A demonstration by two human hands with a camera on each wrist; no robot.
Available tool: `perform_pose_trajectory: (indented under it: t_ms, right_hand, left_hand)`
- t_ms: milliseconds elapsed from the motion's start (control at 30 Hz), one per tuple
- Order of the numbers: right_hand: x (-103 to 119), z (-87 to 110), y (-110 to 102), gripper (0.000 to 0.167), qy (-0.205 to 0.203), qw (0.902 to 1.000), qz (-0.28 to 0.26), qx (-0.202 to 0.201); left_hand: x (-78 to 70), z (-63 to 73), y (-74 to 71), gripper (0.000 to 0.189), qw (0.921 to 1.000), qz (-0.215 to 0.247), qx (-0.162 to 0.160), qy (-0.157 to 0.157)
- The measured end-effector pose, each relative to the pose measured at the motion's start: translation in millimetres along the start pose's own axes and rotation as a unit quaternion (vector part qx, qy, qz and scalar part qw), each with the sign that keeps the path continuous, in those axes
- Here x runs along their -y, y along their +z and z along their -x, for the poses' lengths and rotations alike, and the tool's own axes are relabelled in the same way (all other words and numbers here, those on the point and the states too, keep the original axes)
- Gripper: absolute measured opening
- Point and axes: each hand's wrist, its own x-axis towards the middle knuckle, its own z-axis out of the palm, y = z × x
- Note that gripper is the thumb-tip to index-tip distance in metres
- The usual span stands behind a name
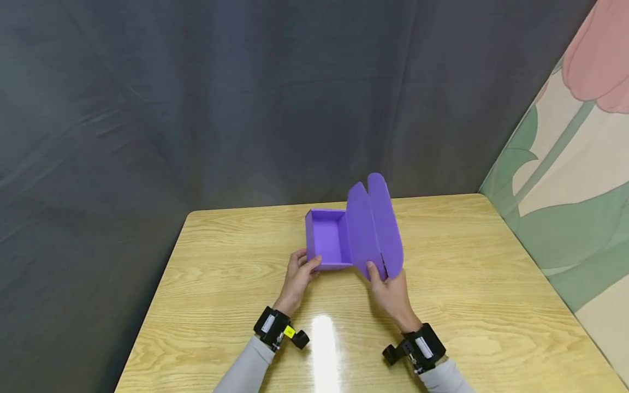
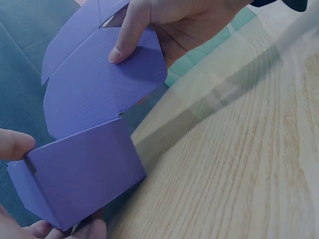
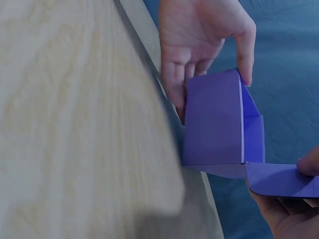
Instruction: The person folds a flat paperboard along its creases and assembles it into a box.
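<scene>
A purple cardboard box (image 1: 328, 240) is held up over the table with its lid (image 1: 363, 232) swung out to the right. The inside of the box faces up and looks bare. My left hand (image 1: 297, 278) grips the box's near left corner, thumb on the rim and fingers beneath, as the left wrist view also shows on the box wall (image 2: 89, 174). My right hand (image 1: 393, 295) pinches the lid's near end, thumb on its inner face and fingers behind. A long rounded flap (image 1: 385, 226) stands along the lid's outer edge. In the right wrist view the box's side wall (image 3: 214, 119) hides part of my left fingers.
The light wooden table (image 1: 221, 305) spreads under both hands, with a bright reflection near its front. A dark curtain (image 1: 295, 98) hangs behind the far edge. A flower-patterned cloth (image 1: 580, 180) covers the right side. Each wrist wears a black camera mount (image 1: 422, 346).
</scene>
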Motion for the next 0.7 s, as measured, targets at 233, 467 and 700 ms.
perform_pose_trajectory:
  t_ms: [233,467,700]
  right_hand:
    - [-1,-11.4,-7,0.019,0.009,0.9995,0.028,-0.006]
    - [0,-23.2,-13,0.029,0.008,0.9997,0.014,0.017]
    - [-3,-35.6,-22,0.031,-0.014,0.9995,0.009,0.028]
  left_hand:
    - [-1.9,0.4,-1.9,0.075,0.9999,-0.01,-0.005,-0.003]
    - [-2.8,-4.0,-6.3,0.076,0.9993,-0.002,-0.031,0.022]
    - [-5.9,-6.0,-13.6,0.073,0.9958,-0.009,-0.075,0.052]
